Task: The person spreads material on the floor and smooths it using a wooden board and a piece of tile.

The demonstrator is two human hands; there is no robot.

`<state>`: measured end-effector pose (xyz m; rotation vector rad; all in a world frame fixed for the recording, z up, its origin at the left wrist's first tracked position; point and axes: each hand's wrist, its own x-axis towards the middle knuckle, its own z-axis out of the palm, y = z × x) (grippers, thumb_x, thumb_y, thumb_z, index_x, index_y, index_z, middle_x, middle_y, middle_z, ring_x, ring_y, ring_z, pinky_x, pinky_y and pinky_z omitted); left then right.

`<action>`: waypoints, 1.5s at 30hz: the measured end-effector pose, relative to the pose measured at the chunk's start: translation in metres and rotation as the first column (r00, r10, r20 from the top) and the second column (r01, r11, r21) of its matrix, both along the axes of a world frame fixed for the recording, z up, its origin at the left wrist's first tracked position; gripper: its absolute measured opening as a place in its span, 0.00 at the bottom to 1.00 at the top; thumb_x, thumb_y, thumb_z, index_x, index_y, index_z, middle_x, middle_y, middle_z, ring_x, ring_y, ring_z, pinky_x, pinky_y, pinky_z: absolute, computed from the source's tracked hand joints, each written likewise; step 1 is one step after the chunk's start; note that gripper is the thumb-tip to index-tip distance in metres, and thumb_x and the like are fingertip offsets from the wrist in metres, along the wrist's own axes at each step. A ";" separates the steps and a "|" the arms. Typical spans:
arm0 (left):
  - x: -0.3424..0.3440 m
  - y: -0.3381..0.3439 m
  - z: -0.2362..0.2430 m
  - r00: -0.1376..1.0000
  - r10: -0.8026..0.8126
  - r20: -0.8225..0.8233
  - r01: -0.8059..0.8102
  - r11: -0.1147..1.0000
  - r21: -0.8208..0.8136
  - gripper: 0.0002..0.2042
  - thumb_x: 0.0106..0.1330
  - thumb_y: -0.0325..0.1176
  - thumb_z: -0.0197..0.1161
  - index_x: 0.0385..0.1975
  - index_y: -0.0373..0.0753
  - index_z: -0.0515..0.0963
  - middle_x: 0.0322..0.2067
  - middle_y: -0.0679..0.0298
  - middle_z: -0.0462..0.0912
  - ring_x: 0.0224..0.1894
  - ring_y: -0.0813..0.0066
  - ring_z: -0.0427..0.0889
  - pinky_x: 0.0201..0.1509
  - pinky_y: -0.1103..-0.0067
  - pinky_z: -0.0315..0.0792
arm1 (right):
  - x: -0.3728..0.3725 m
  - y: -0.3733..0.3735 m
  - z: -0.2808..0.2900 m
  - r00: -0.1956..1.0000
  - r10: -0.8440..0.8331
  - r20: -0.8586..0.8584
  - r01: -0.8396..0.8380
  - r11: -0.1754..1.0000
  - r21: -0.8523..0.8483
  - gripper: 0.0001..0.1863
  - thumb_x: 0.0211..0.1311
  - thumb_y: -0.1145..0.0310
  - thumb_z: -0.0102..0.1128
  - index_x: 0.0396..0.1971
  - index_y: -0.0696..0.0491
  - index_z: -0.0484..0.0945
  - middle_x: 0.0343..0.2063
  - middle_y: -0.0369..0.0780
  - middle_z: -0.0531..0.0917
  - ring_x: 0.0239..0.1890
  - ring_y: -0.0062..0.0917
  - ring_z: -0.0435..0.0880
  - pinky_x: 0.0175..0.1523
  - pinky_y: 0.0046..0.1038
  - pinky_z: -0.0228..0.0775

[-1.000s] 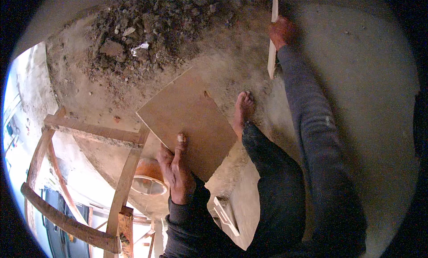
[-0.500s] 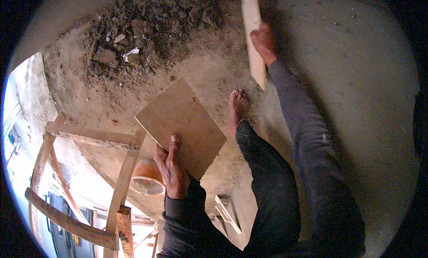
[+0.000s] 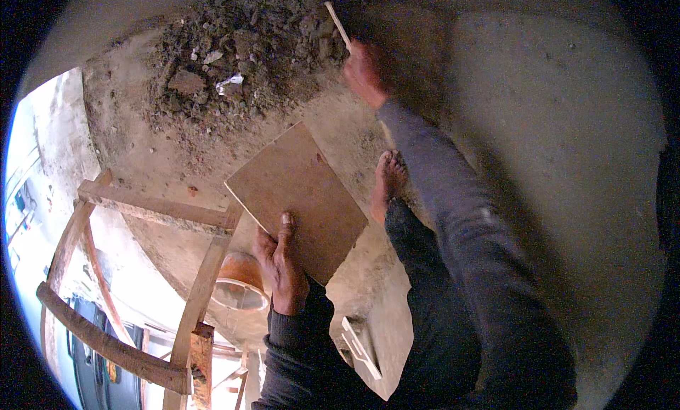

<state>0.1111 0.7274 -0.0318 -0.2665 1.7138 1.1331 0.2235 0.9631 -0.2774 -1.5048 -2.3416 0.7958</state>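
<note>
My left hand (image 3: 281,272) grips a flat, brown square board (image 3: 304,187) by its near-left edge, thumb on top and fingers underneath. The board's upper face is bare apart from a few small marks. Farther off, at the top, my right hand (image 3: 366,73) is closed around a pale wooden strip (image 3: 338,26), seen edge-on now. Most of the strip is hidden behind the hand and forearm. Its far end is by the right side of a heap of dark rubble (image 3: 248,48); whether it touches the heap I cannot tell.
A light scrap (image 3: 230,85) lies on the rubble. Left of me stands a rough wooden frame (image 3: 152,204), with an orange bucket (image 3: 242,275) beside it. My bare foot (image 3: 389,175) is below my right forearm. A pale, slotted piece (image 3: 361,347) lies near the bottom. A grey, smooth surface (image 3: 567,162) spans the right.
My right hand has moved left toward the rubble, turning the wooden strip from its broad face to its edge. The left hand and square board have shifted slightly right in view.
</note>
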 end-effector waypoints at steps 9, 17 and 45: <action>0.005 0.003 0.001 0.998 0.059 0.023 -0.059 0.998 0.000 0.20 0.64 0.35 0.56 0.53 0.31 0.64 0.48 0.55 0.73 0.48 0.66 0.72 0.54 0.72 0.65 | 0.095 0.066 0.011 0.946 0.054 0.318 -0.162 0.932 0.323 0.10 0.48 0.74 0.58 0.33 0.57 0.74 0.19 0.49 0.78 0.21 0.45 0.77 0.26 0.42 0.67; -0.002 -0.007 0.000 0.995 0.096 0.019 -0.097 0.995 0.022 0.20 0.64 0.34 0.55 0.52 0.31 0.64 0.47 0.55 0.73 0.48 0.67 0.72 0.54 0.72 0.65 | 0.053 0.076 0.037 0.949 0.034 0.314 -0.043 0.999 0.022 0.20 0.65 0.59 0.37 0.33 0.58 0.75 0.16 0.45 0.77 0.18 0.36 0.77 0.27 0.42 0.68; -0.009 0.001 0.008 0.988 0.141 0.060 -0.143 0.990 0.017 0.23 0.64 0.35 0.55 0.55 0.32 0.62 0.48 0.54 0.72 0.48 0.65 0.71 0.54 0.71 0.65 | 0.051 0.046 -0.048 0.901 -0.164 -0.401 0.038 0.952 -0.304 0.11 0.55 0.69 0.55 0.39 0.53 0.77 0.40 0.39 0.79 0.43 0.28 0.77 0.48 0.30 0.69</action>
